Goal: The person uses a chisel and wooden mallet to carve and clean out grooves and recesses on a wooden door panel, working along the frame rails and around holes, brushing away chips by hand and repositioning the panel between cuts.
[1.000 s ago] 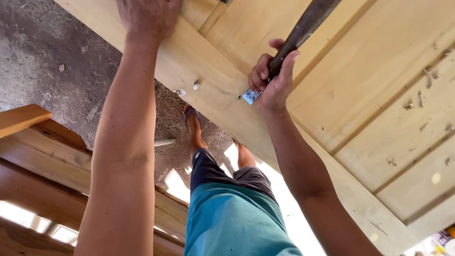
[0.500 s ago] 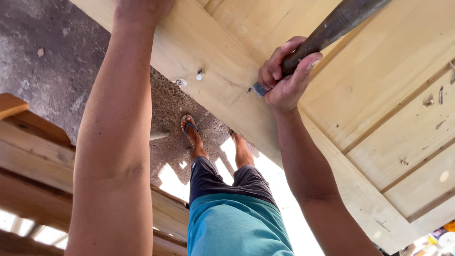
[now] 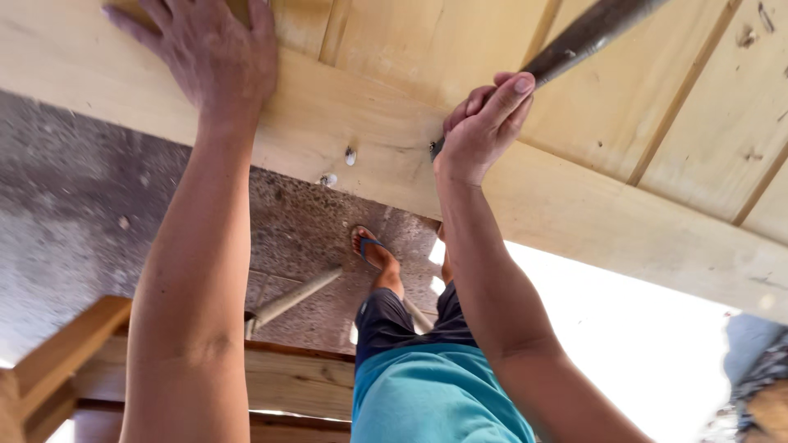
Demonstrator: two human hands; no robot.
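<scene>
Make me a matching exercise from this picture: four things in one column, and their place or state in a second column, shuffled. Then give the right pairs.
Things:
1. left hand
2. right hand
3. nail heads
4. blue sandal

Places or states:
A. on a foot, down on the gritty floor
B. wrapped around a dark tool handle
C. pressed flat on the pale wooden beam
D. set in the beam, between the two hands

Pairs: 1-C, 2-B, 3-D, 4-A

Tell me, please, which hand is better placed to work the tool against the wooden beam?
Probably the right hand: it is closed around the dark tool handle, whose end sits at the wooden beam. The left hand lies flat on the beam, bracing it.
</scene>
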